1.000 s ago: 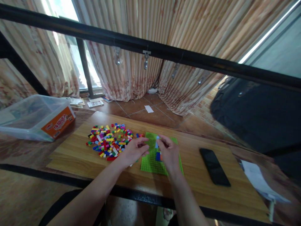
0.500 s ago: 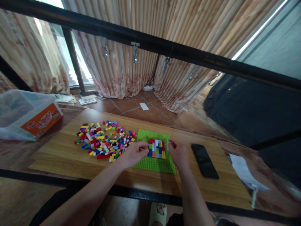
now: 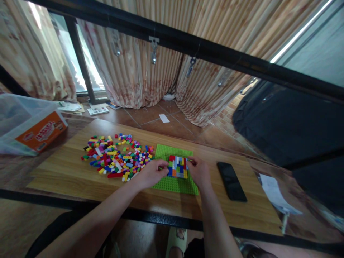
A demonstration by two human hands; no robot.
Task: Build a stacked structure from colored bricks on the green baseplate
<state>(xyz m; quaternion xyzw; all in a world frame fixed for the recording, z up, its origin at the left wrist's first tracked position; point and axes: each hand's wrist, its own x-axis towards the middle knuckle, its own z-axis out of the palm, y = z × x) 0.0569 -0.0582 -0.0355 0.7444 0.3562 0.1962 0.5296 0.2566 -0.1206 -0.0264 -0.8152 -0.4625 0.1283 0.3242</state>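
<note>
A multicoloured block of toy building bricks (image 3: pixel 177 167) sits on a green studded baseplate (image 3: pixel 176 187). At the block's left edge is my left hand (image 3: pixel 154 173), thumb and fingers drawn together; what they hold, if anything, is hidden. My right hand (image 3: pixel 199 172) is at the block's right edge, its fingers pinched on a small light blue toy brick (image 3: pixel 188 165), partly covered by the fingertips. Left of the baseplate lies a wide pile of loose bricks (image 3: pixel 118 157) in many colours.
A black phone (image 3: pixel 231 181) lies on the wooden table (image 3: pixel 88 186), right of the baseplate. Beyond the left end stands a clear plastic box (image 3: pixel 32 123) with an orange label. Papers (image 3: pixel 278 195) are by the right end. A black bar (image 3: pixel 172 37) with hanging clips crosses above.
My right hand has moved slightly left, bringing the light blue toy brick against the right edge of the block. My left hand stays by the left edge. The whole view has shifted slightly.
</note>
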